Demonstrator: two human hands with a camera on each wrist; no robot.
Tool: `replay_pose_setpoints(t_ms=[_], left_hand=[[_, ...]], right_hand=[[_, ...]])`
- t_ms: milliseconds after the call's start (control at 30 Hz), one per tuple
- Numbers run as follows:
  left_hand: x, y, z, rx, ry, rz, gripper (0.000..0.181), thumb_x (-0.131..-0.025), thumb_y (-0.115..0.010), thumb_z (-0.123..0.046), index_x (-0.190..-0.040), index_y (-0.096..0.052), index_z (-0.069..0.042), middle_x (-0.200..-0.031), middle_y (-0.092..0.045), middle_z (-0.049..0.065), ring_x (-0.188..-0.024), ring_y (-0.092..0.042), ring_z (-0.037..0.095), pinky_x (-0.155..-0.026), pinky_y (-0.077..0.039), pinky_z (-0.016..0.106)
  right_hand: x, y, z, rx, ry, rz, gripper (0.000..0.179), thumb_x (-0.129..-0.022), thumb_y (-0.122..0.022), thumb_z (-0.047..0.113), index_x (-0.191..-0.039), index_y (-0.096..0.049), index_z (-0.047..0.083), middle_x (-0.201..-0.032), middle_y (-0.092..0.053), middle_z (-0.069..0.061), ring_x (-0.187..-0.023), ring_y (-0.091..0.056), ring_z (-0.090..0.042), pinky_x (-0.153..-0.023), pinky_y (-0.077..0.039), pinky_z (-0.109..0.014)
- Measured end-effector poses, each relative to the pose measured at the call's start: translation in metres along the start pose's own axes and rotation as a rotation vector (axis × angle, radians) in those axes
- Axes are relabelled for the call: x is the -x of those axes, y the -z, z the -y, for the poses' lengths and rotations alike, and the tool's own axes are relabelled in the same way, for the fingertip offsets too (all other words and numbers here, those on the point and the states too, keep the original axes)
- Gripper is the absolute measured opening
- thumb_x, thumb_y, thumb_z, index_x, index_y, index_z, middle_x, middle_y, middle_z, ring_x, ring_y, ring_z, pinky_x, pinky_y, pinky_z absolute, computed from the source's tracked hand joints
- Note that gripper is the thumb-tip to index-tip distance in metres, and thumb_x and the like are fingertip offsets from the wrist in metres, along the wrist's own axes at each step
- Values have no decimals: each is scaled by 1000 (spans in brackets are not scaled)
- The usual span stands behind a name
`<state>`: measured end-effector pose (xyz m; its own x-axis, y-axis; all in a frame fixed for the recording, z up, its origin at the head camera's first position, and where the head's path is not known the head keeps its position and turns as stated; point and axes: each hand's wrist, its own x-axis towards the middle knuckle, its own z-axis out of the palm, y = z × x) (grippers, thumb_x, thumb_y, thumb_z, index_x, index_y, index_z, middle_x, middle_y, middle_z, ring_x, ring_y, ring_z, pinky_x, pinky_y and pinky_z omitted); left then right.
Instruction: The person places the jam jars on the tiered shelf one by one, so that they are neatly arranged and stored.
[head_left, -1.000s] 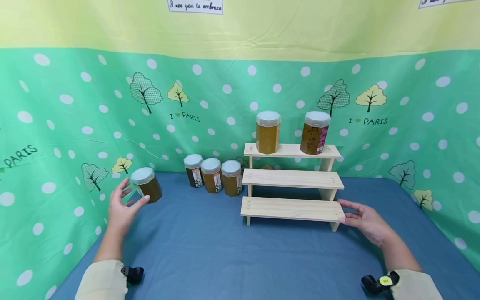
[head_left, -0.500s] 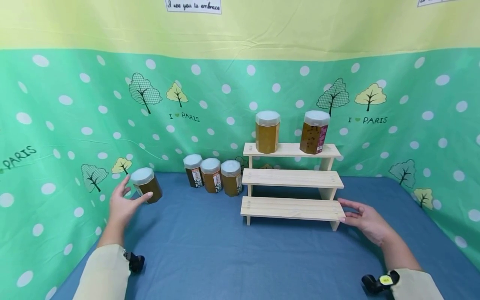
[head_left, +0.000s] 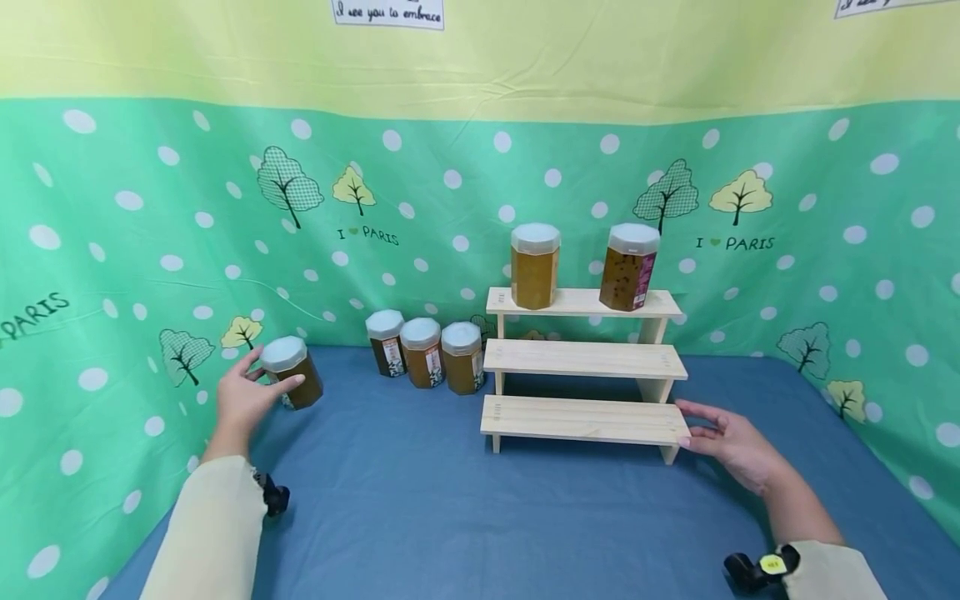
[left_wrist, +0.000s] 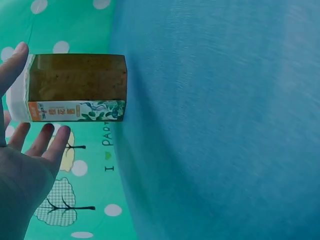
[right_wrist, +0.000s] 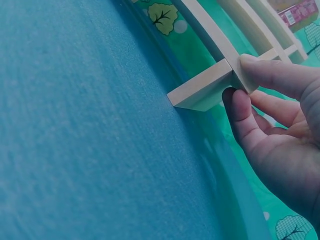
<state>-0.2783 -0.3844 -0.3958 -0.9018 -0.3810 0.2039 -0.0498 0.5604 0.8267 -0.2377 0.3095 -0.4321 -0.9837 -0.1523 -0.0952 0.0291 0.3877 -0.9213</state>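
Observation:
At the left, a jar [head_left: 303, 379] with a white lid and brown contents stands on the blue cloth. My left hand [head_left: 246, 402] reaches around it, thumb on one side and fingers on the other. The left wrist view shows the thumb beside the lid and the fingertips [left_wrist: 61, 134] spread just off the labelled jar [left_wrist: 75, 80]. My right hand [head_left: 738, 446] pinches the right end of the lowest board of a three-tier wooden stand [head_left: 585, 417]. In the right wrist view the thumb presses the board's end [right_wrist: 240, 75], with curled fingers [right_wrist: 242, 112] beneath.
Three lidded jars, a dark jar [head_left: 387, 343], an amber jar [head_left: 423, 353] and a brown jar [head_left: 463, 358], stand left of the stand. Its top board carries a golden jar [head_left: 535, 267] and a speckled jar [head_left: 630, 268]. A green dotted curtain [head_left: 435, 200] hangs behind.
My left hand has moved slightly forward around the jar, its thumb farther across the front. The jar and my right hand on the stand have stayed in place.

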Motion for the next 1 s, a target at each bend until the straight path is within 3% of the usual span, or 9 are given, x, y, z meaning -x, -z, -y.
replay_pose_setpoints(t_ms=[367, 733, 1000], left_hand=[[-14, -2, 4, 5, 4, 8, 96, -83, -79, -33, -156, -22, -9, -157, -22, 22, -133, -37, 48, -99, -42, 58], [-14, -8, 1, -32, 12, -68, 87, -83, -78, -33, -152, -32, -5, -152, -34, 21, -126, -47, 42, -96, -45, 52], [-10, -13, -1, -19, 51, -123, 85, -80, -81, -35, -148, -40, -7, -146, -42, 17, -121, -51, 35, -84, -49, 37]], right_hand=[[1, -1, 1, -2, 11, 2, 81, -88, -75, 19, -149, -29, -7, -145, -36, -33, -107, -61, -22, -84, -51, -27], [1, 1, 0, 21, 11, -1, 81, -88, -74, 22, -149, -29, -6, -144, -38, -33, -109, -60, -24, -85, -50, -26], [0, 0, -2, 4, 3, 5, 81, -88, -74, 22, -150, -29, -5, -144, -37, -32, -110, -60, -23, -86, -50, -26]])
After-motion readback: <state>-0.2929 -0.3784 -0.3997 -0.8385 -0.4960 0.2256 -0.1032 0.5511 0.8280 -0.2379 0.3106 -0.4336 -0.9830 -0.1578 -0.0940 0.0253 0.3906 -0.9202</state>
